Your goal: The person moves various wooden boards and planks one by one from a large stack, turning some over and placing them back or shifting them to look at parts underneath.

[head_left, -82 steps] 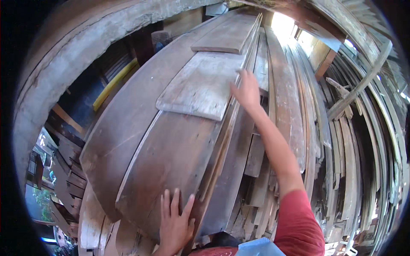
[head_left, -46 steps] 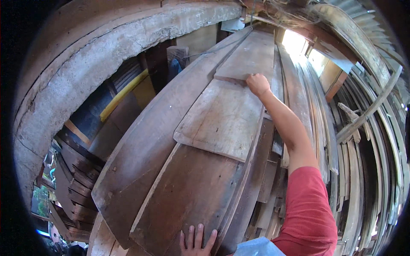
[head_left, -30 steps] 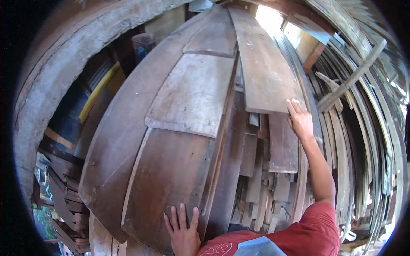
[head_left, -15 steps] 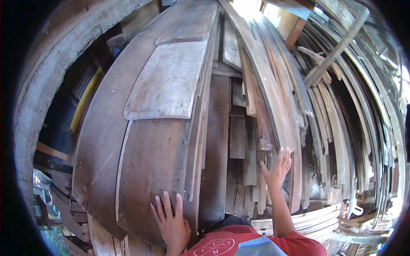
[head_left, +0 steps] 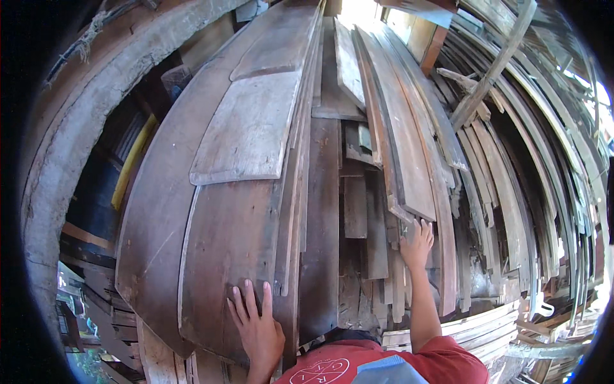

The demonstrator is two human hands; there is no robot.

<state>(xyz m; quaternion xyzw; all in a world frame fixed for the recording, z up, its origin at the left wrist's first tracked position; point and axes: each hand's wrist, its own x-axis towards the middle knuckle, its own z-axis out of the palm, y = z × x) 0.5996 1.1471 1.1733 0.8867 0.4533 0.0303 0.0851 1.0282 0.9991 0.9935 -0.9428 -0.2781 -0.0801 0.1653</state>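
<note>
My left hand (head_left: pixel 257 326) lies flat with its fingers spread on a wide, dark brown wooden board (head_left: pixel 230 256) in the lower middle. Further right, my right hand (head_left: pixel 417 244) reaches up to the near end of a long, pale brown plank (head_left: pixel 404 153). Its fingers are bent against that end, and the thumb is drawn in toward them. Part of the grip is hidden. Left of this plank, a thin dark edge shows along its side. A shorter, whitish board (head_left: pixel 246 131) rests on top of the wide boards above my left hand.
Many narrow planks (head_left: pixel 505 185) stand stacked along the right, crossed by a slanting pole (head_left: pixel 495 67). A rough concrete beam (head_left: pixel 70 121) curves down the left side, near a yellow bar (head_left: pixel 133 160). Pale slats (head_left: pixel 473 329) lie by my right elbow.
My right hand's fingers have bent, and its thumb has come in closer. The plank's near end has shifted left and its side edge now shows. My left hand stays on the wide board.
</note>
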